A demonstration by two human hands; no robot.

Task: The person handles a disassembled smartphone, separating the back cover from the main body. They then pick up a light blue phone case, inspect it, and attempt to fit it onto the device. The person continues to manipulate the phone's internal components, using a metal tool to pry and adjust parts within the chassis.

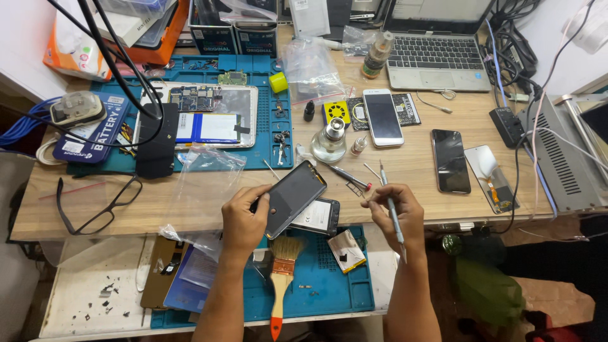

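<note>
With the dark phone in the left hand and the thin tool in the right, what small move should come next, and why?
Probably bring the tool tip down to the phone's edge. The left hand holds the dark phone tilted above the blue mat, and the right hand pinches the thin tool upright, apart from the phone. Nothing touches the phone's edge yet.

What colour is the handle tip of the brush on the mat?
Orange-red, on the brush; the head view shows it.

A laptop (437,47) sits at one o'clock on the wooden bench. At eleven, an opened tablet (202,114) lies on a blue mat (266,149). Black glasses (98,206) rest at nine, a paintbrush (282,278) at six, a white phone (382,117) near centre.
</note>
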